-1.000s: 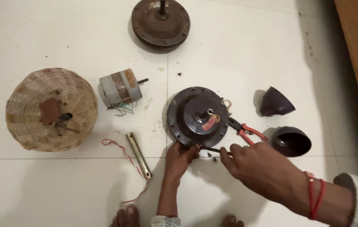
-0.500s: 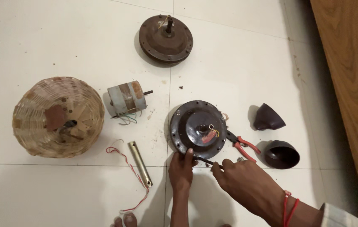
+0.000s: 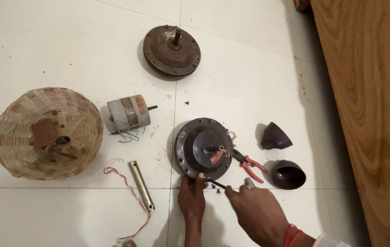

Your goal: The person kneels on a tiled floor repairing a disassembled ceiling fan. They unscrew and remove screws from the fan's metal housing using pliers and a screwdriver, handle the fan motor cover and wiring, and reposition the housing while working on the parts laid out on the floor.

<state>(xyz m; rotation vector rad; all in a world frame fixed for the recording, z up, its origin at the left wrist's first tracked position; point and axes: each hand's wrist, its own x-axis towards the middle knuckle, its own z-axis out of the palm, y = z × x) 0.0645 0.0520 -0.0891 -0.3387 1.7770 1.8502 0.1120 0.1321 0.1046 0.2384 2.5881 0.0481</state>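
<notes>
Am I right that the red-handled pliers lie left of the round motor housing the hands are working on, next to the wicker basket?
Not quite. The head view shows the red-handled pliers lying right of the round motor housing, beside the two dark cup-shaped covers, not by the wicker basket. The left hand and right hand are at the housing's near edge.

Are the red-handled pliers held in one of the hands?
No, the red-handled pliers lie on the floor beside the round motor housing, touched by neither hand.
</notes>
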